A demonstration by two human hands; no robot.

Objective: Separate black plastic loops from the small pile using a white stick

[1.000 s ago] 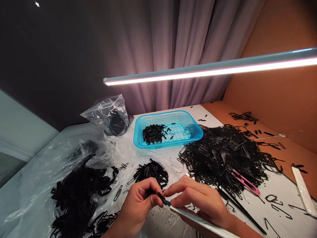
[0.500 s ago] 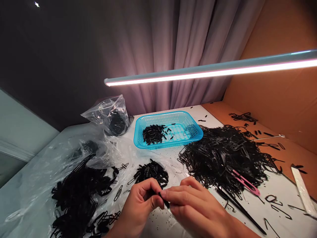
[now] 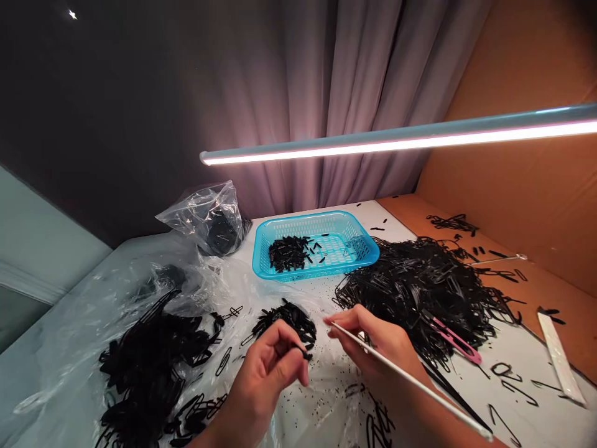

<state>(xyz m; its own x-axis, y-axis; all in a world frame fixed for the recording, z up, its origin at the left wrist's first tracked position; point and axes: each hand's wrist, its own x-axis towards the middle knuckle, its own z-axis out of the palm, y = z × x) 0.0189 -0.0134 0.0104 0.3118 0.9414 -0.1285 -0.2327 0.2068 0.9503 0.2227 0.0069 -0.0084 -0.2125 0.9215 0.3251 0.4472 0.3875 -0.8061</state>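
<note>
- The left hand [image 3: 265, 379] has thumb and fingers pressed together, pinching a small black plastic piece [image 3: 306, 353]. The fingers hide most of it, so its shape is hard to make out.
- The right hand [image 3: 373, 339] holds a long white strip [image 3: 420, 386] between thumb and fingers. Its tip points up and left toward the left hand, and its other end runs toward the bottom edge.
- The hands are near each other but apart, with a narrow gap between them.
- Both forearms are cut off by the bottom edge of the view.
- A small heap of black plastic clippings [image 3: 284, 320] lies just beyond the hands.
- A large tangled heap of black plastic loops [image 3: 420, 292] lies to the right, partly behind the right hand and close to it.
- Pink-handled thread snips [image 3: 454, 339] rest on that heap's near edge.
- A shallow turquoise plastic basket [image 3: 298, 218] holding black pieces sits farther off, well beyond the hands.
- A crinkled clear plastic sheet [image 3: 69, 361] lies under a black pile on the left, and its folds blur what is beneath.
</note>
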